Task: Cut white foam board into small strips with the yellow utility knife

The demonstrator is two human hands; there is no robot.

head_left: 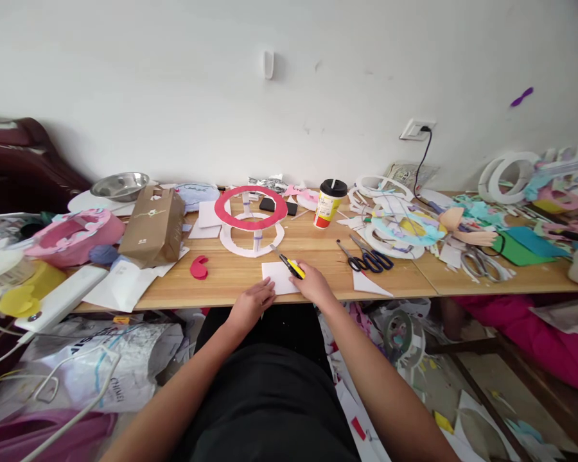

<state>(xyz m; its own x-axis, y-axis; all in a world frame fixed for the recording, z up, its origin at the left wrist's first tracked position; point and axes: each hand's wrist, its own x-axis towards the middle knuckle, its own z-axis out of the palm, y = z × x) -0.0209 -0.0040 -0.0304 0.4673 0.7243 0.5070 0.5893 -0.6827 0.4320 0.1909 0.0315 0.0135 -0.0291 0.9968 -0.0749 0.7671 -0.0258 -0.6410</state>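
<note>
A small white rectangle of foam board (276, 274) lies flat at the front edge of the wooden table. At its lower left corner my left hand (251, 305) presses down, fingers together on the piece and the table edge. My right hand (314, 287) is closed around a yellow and black utility knife (293, 266), which points up and left above the board; its blade tip lies near a white ring. Just behind stands a two-tier ring frame, with a red ring (223, 215) held on short posts over a white ring (230, 244).
Left of the board lies a red curved scrap (199, 267), with a brown paper bag (149, 228) and a steel bowl (120, 187) beyond. To the right are scissors (376, 260), a white triangular offcut (368, 285), a lidded cup (327, 208) and piled white rings (395, 240).
</note>
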